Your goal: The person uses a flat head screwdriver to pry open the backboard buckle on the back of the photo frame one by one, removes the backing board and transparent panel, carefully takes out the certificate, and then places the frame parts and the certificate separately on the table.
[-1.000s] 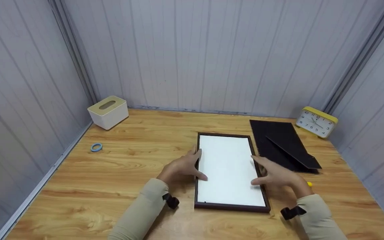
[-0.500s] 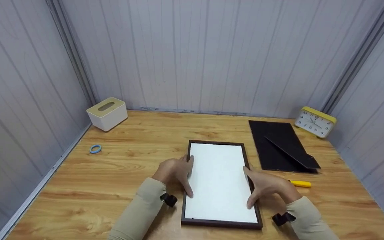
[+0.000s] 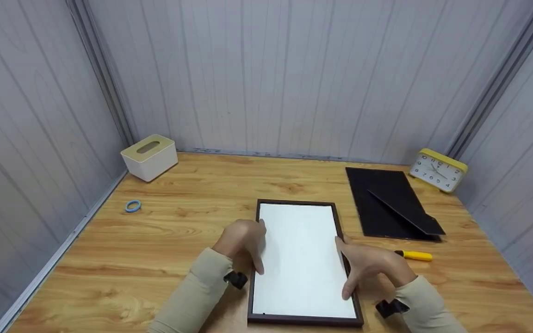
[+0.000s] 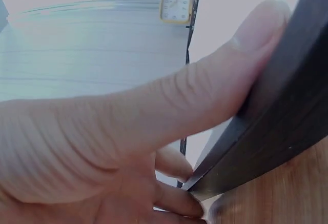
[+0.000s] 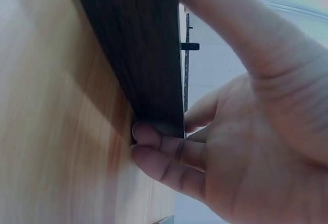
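A dark picture frame (image 3: 303, 320) lies on the wooden table in front of me, with a white sheet (image 3: 301, 259) filling its inside. My left hand (image 3: 244, 240) grips its left long side. The left wrist view has the thumb (image 4: 215, 85) over the frame's inner edge and other fingers at the outer side. On the opposite long side, my right hand (image 3: 367, 262) holds the frame. Fingertips (image 5: 148, 155) curl at its lower edge in the right wrist view, while the thumb lies over the top.
To the right lies a black backing board (image 3: 377, 185) with a stand leg (image 3: 405, 212) angled up. A yellow-handled tool (image 3: 417, 255) sits beside my right wrist. Farther off are a yellow clock (image 3: 437, 171), a tissue box (image 3: 151, 159) and a blue ring (image 3: 133, 206).
Both hands have closed on the frame's sides. The frame has come toward me and slightly left, and more of the yellow-handled tool shows.
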{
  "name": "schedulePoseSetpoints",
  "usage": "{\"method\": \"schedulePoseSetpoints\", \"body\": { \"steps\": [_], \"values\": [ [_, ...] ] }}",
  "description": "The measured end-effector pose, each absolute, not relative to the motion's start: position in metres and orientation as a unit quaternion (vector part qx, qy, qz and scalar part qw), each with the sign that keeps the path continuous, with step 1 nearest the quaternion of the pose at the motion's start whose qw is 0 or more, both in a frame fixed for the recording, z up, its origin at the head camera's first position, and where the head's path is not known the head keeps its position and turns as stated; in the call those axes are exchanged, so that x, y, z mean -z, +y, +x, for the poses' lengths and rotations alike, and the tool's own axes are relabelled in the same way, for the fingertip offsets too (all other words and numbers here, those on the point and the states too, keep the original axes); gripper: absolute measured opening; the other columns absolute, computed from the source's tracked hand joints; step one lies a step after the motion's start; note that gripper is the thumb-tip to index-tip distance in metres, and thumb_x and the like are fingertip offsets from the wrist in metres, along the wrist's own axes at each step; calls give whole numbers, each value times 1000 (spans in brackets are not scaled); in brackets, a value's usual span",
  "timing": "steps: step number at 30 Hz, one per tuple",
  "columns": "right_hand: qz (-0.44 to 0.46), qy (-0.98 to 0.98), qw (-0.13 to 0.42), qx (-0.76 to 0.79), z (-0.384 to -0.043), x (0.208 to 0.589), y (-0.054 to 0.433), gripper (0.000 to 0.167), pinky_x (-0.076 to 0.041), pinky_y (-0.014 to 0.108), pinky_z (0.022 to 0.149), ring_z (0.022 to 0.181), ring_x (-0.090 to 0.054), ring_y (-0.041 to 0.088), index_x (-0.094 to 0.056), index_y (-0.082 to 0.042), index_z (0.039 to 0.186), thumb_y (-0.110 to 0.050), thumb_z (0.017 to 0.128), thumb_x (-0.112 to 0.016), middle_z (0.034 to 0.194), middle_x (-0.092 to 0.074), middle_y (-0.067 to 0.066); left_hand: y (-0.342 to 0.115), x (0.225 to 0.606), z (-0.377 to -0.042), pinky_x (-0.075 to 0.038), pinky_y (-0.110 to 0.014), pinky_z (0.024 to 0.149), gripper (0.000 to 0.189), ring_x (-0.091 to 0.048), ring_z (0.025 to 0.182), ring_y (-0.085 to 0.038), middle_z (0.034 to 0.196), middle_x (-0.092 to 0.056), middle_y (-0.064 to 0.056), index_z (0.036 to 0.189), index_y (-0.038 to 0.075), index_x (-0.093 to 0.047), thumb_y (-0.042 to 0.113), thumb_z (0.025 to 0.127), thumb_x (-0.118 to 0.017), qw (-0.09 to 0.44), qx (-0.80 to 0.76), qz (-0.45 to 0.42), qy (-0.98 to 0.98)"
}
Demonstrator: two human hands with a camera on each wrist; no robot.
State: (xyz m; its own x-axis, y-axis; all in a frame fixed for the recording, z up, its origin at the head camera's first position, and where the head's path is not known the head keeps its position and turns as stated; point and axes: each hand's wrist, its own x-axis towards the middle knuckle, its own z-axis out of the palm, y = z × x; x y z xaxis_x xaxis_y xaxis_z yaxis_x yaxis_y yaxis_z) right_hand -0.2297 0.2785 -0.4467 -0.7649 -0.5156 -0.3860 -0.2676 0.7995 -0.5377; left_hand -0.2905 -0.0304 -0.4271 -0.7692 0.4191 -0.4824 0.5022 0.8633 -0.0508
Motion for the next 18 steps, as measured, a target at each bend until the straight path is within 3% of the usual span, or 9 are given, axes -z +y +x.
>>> {"method": "schedulePoseSetpoints", "body": {
  "steps": [7,12,15,18],
  "values": [
    [-207,918,260,218,-230,447,278,145,-18,53,118,148,-10,43,-4,10,156,-50,59,-95,157,1,39,-31,428,-295,-51,-32,93,128,-62,105,-21,148,-49,-15,152,-4,-36,77,63,-78,237,139,306,912],
    [-206,918,260,218,-230,447,277,145,-18,53,118,148,-11,42,-5,10,156,-51,59,-94,159,-1,37,-33,428,-295,-51,-34,94,128,-60,106,-20,148,-51,-13,152,-2,-37,73,59,-83,244,106,283,921],
    [-209,917,259,222,-231,447,278,144,-17,54,118,148,-11,42,-6,11,155,-51,60,-94,159,-4,37,-34,427,-294,-53,-35,90,121,-60,99,-20,131,-62,-10,148,0,-46,67,55,-89,244,61,258,933],
    [-211,916,253,229,-232,447,278,140,-19,54,117,148,-15,42,-8,13,155,-50,62,-93,159,-8,36,-35,427,-294,-54,-34,81,103,-57,84,-19,102,-65,-4,131,3,-58,61,54,-93,241,28,244,939]
  ]
}}
